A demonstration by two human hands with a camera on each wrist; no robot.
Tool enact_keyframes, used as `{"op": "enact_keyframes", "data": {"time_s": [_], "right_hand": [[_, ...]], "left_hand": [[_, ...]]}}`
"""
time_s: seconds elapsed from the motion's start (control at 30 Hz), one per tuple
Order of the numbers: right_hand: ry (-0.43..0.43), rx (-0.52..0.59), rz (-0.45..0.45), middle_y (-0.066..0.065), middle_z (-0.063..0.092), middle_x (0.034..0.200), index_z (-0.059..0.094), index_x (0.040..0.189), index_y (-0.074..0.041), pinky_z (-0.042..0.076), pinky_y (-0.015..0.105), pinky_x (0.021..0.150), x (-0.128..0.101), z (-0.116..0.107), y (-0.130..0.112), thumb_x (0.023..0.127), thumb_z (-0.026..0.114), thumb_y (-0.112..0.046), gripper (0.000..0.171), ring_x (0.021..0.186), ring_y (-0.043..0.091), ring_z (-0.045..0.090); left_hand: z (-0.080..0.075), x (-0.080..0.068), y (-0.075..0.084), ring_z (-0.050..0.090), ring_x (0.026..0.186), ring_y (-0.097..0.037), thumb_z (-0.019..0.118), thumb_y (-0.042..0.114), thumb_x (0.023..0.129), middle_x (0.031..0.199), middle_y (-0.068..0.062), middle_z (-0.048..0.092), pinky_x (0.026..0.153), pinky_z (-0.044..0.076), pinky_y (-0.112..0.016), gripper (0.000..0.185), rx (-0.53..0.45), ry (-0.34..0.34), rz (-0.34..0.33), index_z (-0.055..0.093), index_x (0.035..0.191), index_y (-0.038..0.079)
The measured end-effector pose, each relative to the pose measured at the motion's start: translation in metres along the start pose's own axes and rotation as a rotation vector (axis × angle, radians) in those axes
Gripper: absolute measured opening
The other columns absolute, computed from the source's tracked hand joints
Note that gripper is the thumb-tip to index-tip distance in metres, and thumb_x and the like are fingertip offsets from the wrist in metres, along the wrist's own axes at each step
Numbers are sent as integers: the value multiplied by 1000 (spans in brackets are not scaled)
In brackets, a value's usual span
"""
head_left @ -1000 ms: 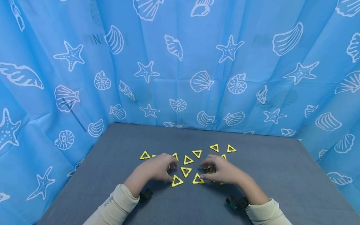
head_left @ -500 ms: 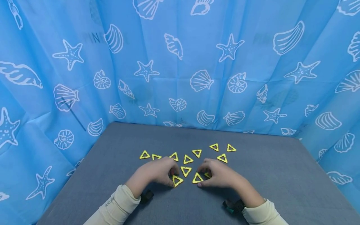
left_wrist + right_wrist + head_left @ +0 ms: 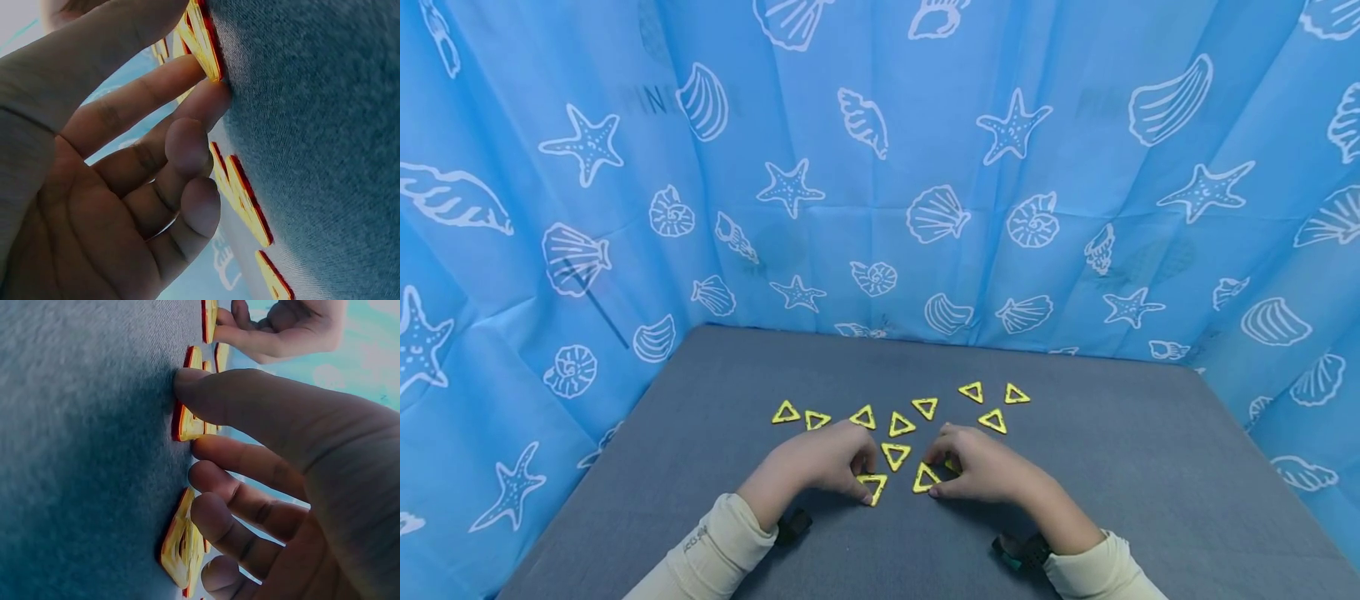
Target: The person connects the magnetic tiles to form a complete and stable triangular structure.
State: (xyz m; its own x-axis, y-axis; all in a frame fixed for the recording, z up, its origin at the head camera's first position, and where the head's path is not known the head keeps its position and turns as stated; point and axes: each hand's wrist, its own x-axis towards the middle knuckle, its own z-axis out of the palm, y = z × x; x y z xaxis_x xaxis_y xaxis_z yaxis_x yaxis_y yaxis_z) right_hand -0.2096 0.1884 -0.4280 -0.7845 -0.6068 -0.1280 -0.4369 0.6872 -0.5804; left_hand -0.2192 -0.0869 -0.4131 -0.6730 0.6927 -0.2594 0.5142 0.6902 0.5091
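While no writing is legible, each hand (image 3: 827, 461) (image 3: 977, 467) pinches a yellow triangle (image 3: 873, 486) (image 3: 925, 478).

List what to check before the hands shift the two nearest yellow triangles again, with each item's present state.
1. Left hand pinches the apex-down triangle: ok.
2. Right hand pinches the apex-up triangle: ok.
3. The two triangles are apart: ok.
4. Both lie flat on the grey table: ok.
5. Middle triangle clear of both: ok.
6. Piece under the right palm: cannot tell.
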Motion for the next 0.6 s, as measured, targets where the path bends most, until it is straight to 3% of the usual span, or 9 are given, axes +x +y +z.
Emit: {"op": "enact_keyframes", "data": {"time_s": [0.2,0.6], "right_hand": [[-31,16,-34,-4,66,100,79,112,-14,48,27,71,1,2,-4,88,88,-28,30,83,10,58],[-61,44,-90,-4,65,97,79,110,-12,50,25,71,1,11,-17,88,87,-23,25,81,6,59]], "left_hand": [[2,0,5,61,69,-3,88,26,90,79,11,65,65,51,-25,15,12,-27,-28,78,98,18],[4,-1,21,61,68,-3,85,22,92,79,10,66,65,51,-23,15,21,-42,-13,77,102,14]]}}
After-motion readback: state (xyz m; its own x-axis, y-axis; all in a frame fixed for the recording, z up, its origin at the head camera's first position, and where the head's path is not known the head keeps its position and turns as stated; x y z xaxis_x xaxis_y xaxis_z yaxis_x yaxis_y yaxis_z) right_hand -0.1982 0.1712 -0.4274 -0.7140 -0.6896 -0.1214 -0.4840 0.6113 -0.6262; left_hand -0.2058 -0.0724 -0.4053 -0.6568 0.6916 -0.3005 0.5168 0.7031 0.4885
